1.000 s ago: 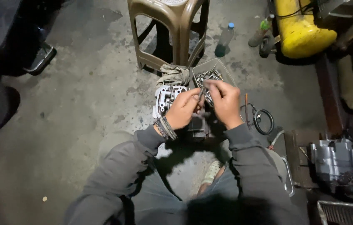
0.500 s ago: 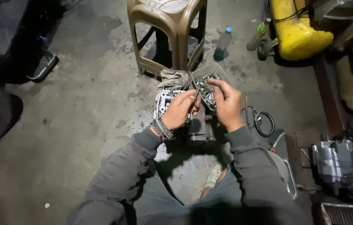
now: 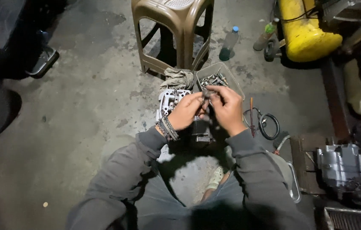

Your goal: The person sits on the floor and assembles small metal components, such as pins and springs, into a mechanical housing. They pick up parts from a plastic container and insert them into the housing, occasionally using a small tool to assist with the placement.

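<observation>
Pinching one small metal part [image 3: 206,94] between them, the left hand [image 3: 184,111] and right hand [image 3: 228,109] meet fingertip to fingertip above a dark engine block [image 3: 201,130]; just beyond lies a pale cylinder head [image 3: 168,100]; a clear tray of bolts [image 3: 219,79] sits behind the hands; farther off stands a brown plastic stool [image 3: 176,32].

Brown plastic stool [image 3: 176,30], yellow tank [image 3: 306,34], water bottle [image 3: 228,43].

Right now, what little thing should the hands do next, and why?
Probably lower the small metal part to the engine piece below. Both hands, left and right, pinch it just above, beside the box of bolts.
</observation>
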